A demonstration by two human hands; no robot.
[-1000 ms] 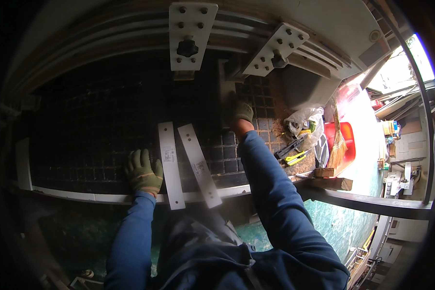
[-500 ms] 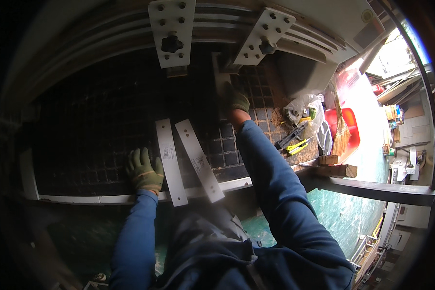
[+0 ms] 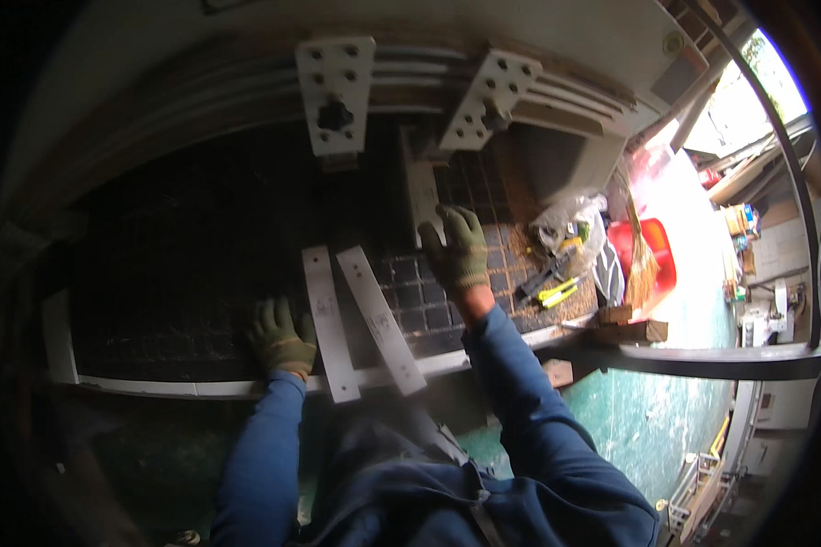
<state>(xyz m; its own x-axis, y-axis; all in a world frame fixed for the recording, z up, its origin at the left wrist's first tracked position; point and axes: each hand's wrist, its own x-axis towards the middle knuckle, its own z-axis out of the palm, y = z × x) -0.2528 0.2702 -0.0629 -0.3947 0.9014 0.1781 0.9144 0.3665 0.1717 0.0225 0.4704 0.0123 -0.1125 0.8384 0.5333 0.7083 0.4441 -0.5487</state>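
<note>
My left hand [image 3: 281,335], in a green work glove, rests flat with fingers spread on a dark tiled surface [image 3: 182,264] near its white front edge. Just right of it lie two long flat metal strips [image 3: 351,321] side by side, overhanging that edge. My right hand [image 3: 458,248], also gloved, reaches farther in and grips the lower end of a pale upright metal piece [image 3: 422,193]. Above, two white perforated brackets [image 3: 336,91] hang from a curved rail [image 3: 201,100], one straight and one tilted.
Right of the tiles lie yellow-handled tools [image 3: 556,290], a crumpled plastic bag [image 3: 570,228], wooden blocks [image 3: 631,321] and a red bin [image 3: 646,251] with a broom. A dark metal bar [image 3: 702,357] runs right. Green floor [image 3: 648,419] shows below.
My right hand has drawn back a little toward me along the upright piece. My head has tilted, so the brackets sit lower in view. The left hand and the strips stay put.
</note>
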